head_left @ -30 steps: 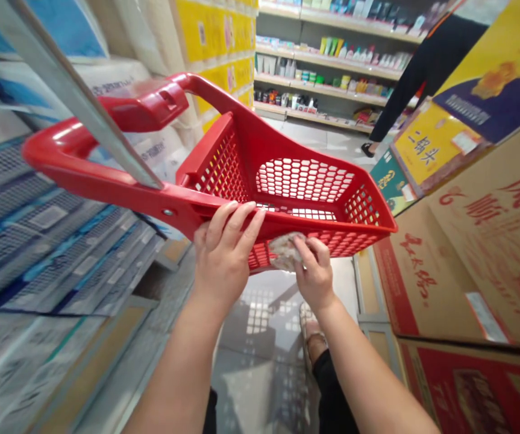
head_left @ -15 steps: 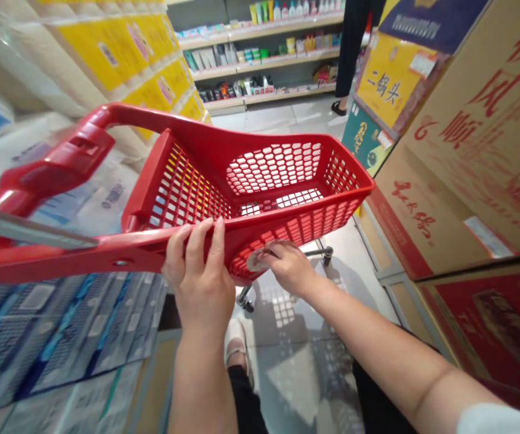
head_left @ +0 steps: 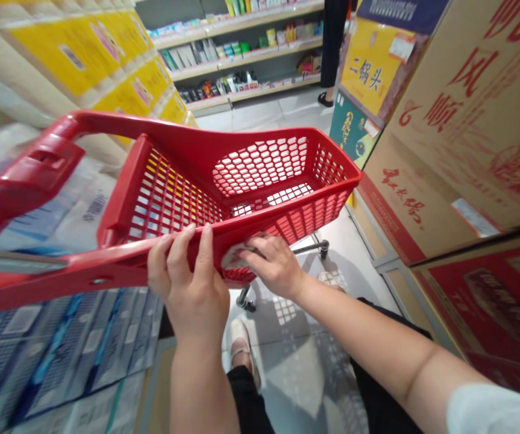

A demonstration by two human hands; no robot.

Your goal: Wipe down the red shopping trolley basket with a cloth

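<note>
- Left hand [head_left: 191,286]: fingers closed over the upper rim of the red plastic shopping basket [head_left: 119,266], gripping it; the thumb is hidden behind the rim.
- Right hand [head_left: 271,265]: fingers curled and closed on a crumpled pale cloth or tissue [head_left: 235,254]; which of the two cannot be determined.
- Cloth position: held against the outer wall of the basket, just below the long rim and just beside the left hand.
- Basket: tilted, with its handle end extending out of view at the left. Its walls and base are perforated.
- Metal cart frame with caster [head_left: 307,248]: below the basket, above the glossy floor tiles [head_left: 296,374].
- Person's own legs: black trousers [head_left: 246,404] and a pale flat shoe [head_left: 241,349] below the hands.
- Left side: blue-and-white packs [head_left: 83,343] stacked low; yellow-labelled packs [head_left: 74,60] beyond them.
- Right side: cardboard cartons with red print [head_left: 444,150], above a red carton [head_left: 490,307].
- Far end: a yellow display card [head_left: 372,66] and a green card [head_left: 352,129], then another person's black-clad leg [head_left: 332,42] beside a shelf unit of bottles and small packages [head_left: 241,60].
</note>
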